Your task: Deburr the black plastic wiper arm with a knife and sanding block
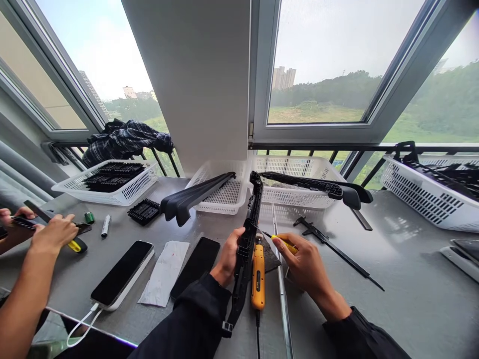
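Observation:
My left hand (227, 257) is closed around a long black plastic wiper frame (250, 229) that runs from the table's near edge up toward the baskets. My right hand (301, 259) pinches a small yellow-handled screwdriver (285, 243), its thin tip pointing at the frame. An orange electric screwdriver (258, 273) lies on the table between my hands, its cable trailing off the front edge. Both my sleeves are dark.
White baskets (295, 195) with black wiper parts line the back; another basket (422, 199) sits right, one more (112, 192) left. Two phones (121, 273) (196, 264), a paper scrap (164, 271), a caliper (329, 244) and a metal strip (279, 259) lie on the grey table. Another person's hands (52, 233) work at left.

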Motion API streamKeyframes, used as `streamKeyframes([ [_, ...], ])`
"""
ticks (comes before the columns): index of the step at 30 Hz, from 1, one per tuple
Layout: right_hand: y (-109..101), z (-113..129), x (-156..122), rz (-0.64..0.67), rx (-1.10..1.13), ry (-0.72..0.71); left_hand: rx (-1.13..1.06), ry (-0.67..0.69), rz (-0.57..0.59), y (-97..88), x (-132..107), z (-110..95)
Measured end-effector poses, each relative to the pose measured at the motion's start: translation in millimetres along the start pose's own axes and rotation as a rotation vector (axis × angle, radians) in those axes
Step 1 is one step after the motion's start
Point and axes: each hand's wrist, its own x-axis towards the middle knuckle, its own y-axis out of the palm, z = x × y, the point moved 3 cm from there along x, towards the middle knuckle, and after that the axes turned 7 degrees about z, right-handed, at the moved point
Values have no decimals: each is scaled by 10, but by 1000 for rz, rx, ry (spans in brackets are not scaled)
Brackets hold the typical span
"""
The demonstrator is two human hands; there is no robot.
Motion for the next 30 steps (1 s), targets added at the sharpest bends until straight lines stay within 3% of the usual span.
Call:
streamKeyframes([
  [7,-11,26,-11,42,-37,-41,-24,-4,5,7,-1,-25],
  [17,78,167,-107,216,-98,-84,-10,-46,-62,-59,36,-53],
  [30,71,199,-86,248,-127,-88,0,-86,-21,-41,33,-26],
])
